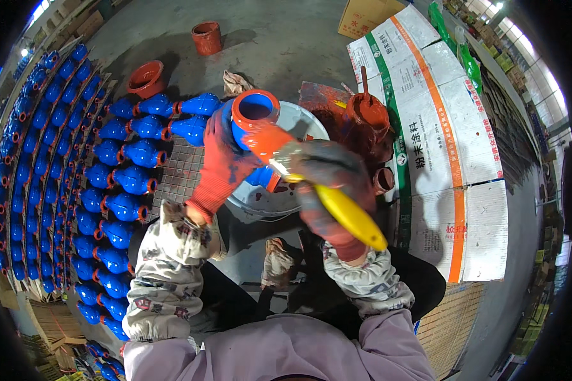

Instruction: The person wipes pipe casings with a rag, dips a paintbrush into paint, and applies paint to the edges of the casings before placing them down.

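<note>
My left hand, in a stained red and dark work glove, grips a blue pipe fitting with flanged ends. The upper flange is orange-red and faces up; a lower end shows an orange-red edge too. In my gloved right hand is a paintbrush with a yellow handle. Its red-loaded bristles, smeared by motion, lie against the upper flange's near right side. Beneath the fitting stands a round white tub with red spots. A paint-smeared red pot with a stick in it is off to the right.
Rows of blue fittings with orange-red ends fill the left side, some on a wire mesh. Two red containers stand on the far floor. White cardboard spreads at the right, beside a small red cup.
</note>
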Tool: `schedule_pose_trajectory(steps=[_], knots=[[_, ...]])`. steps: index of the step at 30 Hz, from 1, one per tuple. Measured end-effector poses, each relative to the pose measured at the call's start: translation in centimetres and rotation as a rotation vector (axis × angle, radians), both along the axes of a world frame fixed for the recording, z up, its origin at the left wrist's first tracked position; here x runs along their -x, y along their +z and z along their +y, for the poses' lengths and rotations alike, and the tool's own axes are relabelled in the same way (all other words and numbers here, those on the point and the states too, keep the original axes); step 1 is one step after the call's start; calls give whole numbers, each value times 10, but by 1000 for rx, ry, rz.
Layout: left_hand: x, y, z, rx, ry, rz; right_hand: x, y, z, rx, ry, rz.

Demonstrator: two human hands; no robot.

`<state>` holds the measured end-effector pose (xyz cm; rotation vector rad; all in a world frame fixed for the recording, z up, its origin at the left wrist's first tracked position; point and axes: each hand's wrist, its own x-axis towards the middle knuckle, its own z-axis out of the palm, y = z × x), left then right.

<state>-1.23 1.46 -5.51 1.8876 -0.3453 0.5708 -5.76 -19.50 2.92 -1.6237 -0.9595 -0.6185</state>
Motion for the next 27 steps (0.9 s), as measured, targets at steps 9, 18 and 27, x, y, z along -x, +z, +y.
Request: schedule_pose_trajectory(steps=[9, 18, 27], knots=[[4, 31, -11, 247, -115, 187, -26, -11, -6, -13, 30, -93], [-6, 29, 17, 257, -328, 403, -56, -32, -21, -201, 130, 141], [-16, 24, 29, -128, -227, 407, -79, -49, -39, -628, 468, 686]])
